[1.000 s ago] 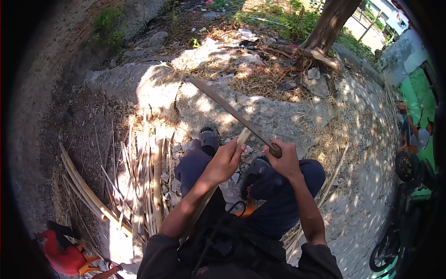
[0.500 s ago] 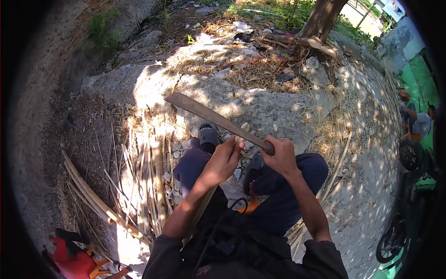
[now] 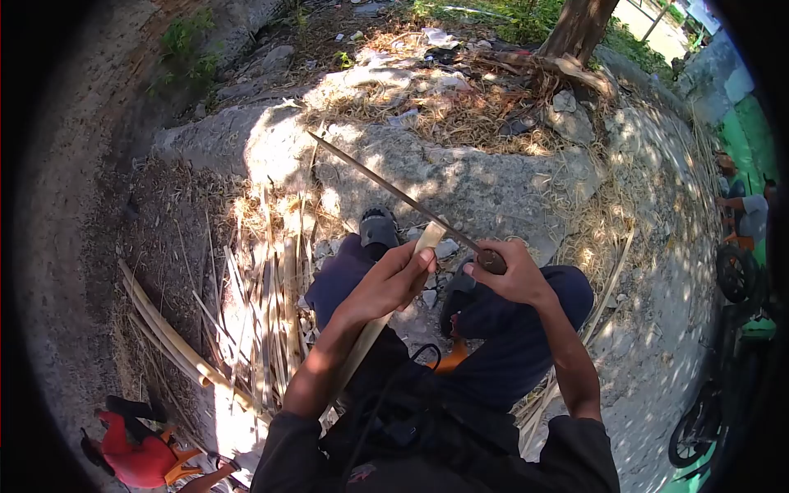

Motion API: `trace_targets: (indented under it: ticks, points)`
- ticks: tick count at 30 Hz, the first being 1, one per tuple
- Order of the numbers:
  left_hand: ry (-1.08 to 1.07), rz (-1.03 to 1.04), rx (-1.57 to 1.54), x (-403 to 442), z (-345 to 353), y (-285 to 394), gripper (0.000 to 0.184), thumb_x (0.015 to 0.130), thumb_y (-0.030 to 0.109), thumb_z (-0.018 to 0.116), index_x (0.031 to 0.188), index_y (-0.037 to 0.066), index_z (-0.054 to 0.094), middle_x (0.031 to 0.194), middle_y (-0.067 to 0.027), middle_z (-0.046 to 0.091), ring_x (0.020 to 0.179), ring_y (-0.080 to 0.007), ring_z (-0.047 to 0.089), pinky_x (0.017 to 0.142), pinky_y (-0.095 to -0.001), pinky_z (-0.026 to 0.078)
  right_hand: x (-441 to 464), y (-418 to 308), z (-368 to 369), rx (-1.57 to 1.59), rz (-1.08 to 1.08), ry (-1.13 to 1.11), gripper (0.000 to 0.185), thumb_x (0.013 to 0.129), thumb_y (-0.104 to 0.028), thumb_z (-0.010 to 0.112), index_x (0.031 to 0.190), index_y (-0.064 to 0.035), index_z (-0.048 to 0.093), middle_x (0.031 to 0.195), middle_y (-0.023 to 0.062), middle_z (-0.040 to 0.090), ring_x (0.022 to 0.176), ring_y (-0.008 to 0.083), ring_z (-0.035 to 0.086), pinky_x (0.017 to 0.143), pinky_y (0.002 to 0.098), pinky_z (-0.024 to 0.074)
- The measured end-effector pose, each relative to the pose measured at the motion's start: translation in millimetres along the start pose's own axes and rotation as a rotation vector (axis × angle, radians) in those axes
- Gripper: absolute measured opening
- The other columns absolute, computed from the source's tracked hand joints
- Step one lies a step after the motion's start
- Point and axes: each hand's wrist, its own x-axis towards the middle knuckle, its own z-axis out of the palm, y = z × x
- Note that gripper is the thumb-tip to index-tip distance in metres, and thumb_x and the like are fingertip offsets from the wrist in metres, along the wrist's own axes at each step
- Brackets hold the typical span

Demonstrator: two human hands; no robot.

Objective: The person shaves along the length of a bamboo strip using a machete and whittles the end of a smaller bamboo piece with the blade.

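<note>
My right hand [image 3: 516, 271] is closed round the wooden handle of a machete [image 3: 374, 182]. The long dark blade points up and left, and I see it nearly edge-on. My left hand [image 3: 393, 281] grips a pale bamboo strip [image 3: 429, 238] between thumb and fingers. The strip's upper end meets the blade near the handle. Its lower part runs down under my left forearm towards my lap. My bent knees and shoes lie beneath both hands.
Several split bamboo strips [image 3: 275, 304] lie on the ground at left, with longer curved pieces [image 3: 168, 333] beyond them. A rock ledge [image 3: 493, 193] crosses ahead, below a tree trunk [image 3: 579, 29]. A person in red [image 3: 136, 456] is at lower left; motorbikes [image 3: 699, 423] stand at right.
The machete has turned from showing its broad side to nearly edge-on. More of the bamboo strip now shows above my left hand, its end against the blade.
</note>
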Motion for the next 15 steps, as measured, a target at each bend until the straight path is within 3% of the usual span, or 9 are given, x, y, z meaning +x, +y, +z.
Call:
trace_targets:
  ticks: [7,15]
  points:
    - [0.071,-0.063,-0.006,-11.2,-8.4,4.3,0.036,0.114,0.041,0.042,0.099,0.009,0.052,0.064,0.0058,0.043,0.046,-0.0045,0.034,0.042,-0.0239,0.028,3.0,3.1,0.6,-0.024,-0.064,-0.022,0.04,0.092,-0.038,0.076,0.096,0.002,0.072,0.068,0.0161,0.068,0.058,0.0233,0.066,0.059,0.0377,0.0496]
    - [0.076,-0.099,-0.035,-16.3,-14.3,6.2,0.034,0.113,0.04,0.044,0.1,0.01,0.052,0.067,0.0037,0.045,0.046,-0.0049,0.037,0.042,-0.0234,0.028,4.6,3.1,4.5,0.008,-0.123,-0.063,0.041,0.096,-0.039,0.072,0.095,0.0019,0.069,0.06,0.0152,0.06,0.052,0.0247,0.057,0.056,0.0384,0.0447]
